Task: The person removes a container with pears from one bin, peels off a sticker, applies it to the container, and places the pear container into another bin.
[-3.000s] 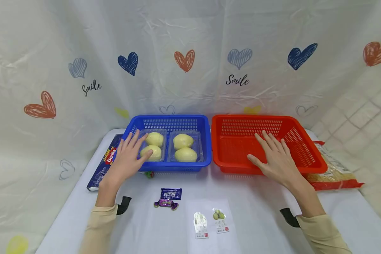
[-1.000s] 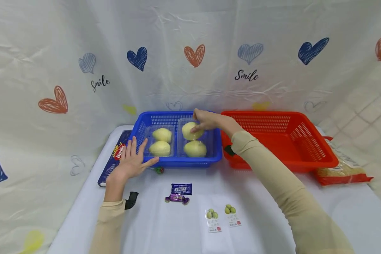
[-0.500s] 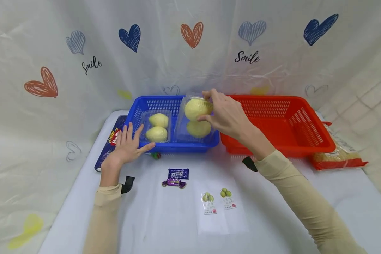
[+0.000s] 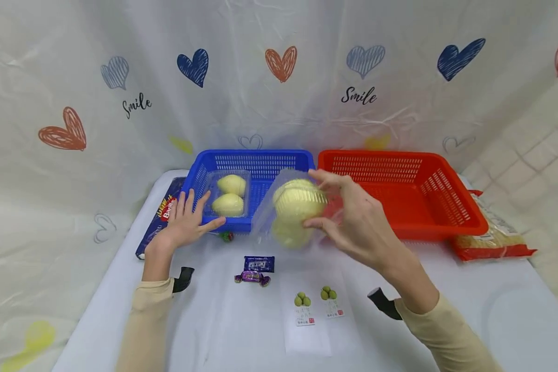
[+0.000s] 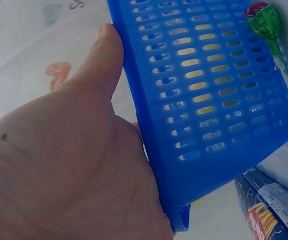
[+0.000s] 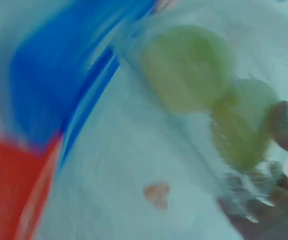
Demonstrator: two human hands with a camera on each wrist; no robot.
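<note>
My right hand (image 4: 349,219) grips a clear plastic box with two yellow-green fruits (image 4: 294,213) in the air in front of the blue basket (image 4: 256,165). In the right wrist view the box of fruits (image 6: 204,95) is blurred. A second clear box with two fruits (image 4: 229,195) lies in the left half of the blue basket. My left hand (image 4: 186,222) lies flat with straight fingers against the basket's front left corner; the left wrist view shows its palm (image 5: 68,165) against the basket wall (image 5: 209,95). The red basket (image 4: 400,191) stands to the right, with nothing in it.
A dark blue Barilla pasta pack (image 4: 160,217) lies left of the blue basket, and a bag of noodles (image 4: 495,240) right of the red one. A green lollipop (image 5: 264,22) lies by the blue basket. Two purple sweets (image 4: 257,269) and two small sachets (image 4: 315,305) lie on the white table.
My right hand has lifted the right box of fruits out of the blue basket and drawn it toward me. The left hand has stayed on the basket.
</note>
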